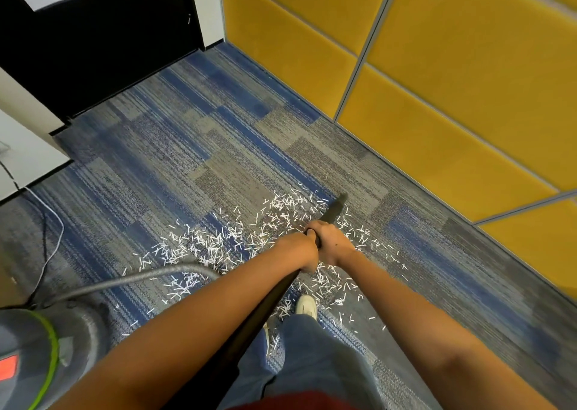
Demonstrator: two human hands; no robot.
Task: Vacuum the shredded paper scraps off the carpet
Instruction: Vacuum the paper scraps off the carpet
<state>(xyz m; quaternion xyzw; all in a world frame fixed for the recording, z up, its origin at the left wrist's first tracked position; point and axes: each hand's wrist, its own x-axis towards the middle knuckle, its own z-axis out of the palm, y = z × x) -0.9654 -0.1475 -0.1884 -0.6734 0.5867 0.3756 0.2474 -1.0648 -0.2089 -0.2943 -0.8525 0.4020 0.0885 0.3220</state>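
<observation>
Both hands grip the vacuum wand (pixel 265 309): right hand (pixel 334 241) wrapped round it, left hand (pixel 307 261) closed on it just nearer. Its nozzle (pixel 338 205) rests at the far right edge of the shredded paper scraps (pixel 218 244), which lie thick across the carpet (pixel 187 128) from the hose (pixel 140 278) at left to the near shoe (pixel 306 305). Assessment: barely begun, with nearly all scraps remaining.
</observation>
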